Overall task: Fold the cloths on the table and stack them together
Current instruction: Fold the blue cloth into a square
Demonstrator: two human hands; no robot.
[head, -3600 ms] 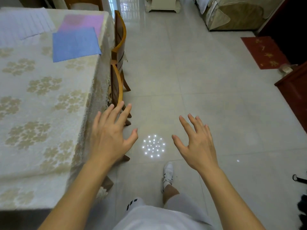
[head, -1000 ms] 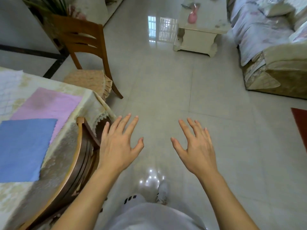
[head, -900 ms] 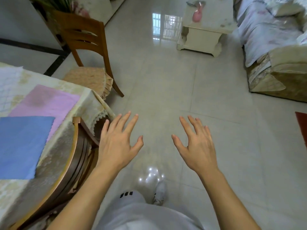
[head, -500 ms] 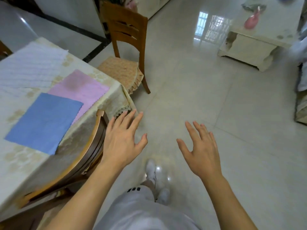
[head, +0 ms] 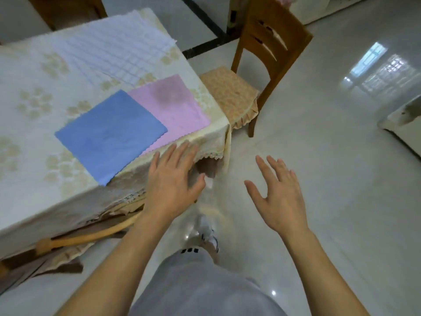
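A wooden chair (head: 262, 65) with a slatted back and a frilled, patterned seat cushion (head: 230, 94) stands on the glossy pale tiled floor (head: 330, 179). A second wooden chair (head: 91, 236) is tucked under the near edge, its curved backrest showing. A low cream-coloured piece of furniture (head: 403, 124) sits at the far right.

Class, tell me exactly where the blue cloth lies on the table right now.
In the head view the blue cloth lies flat at left, near the table's corner, overlapping the pink cloth.
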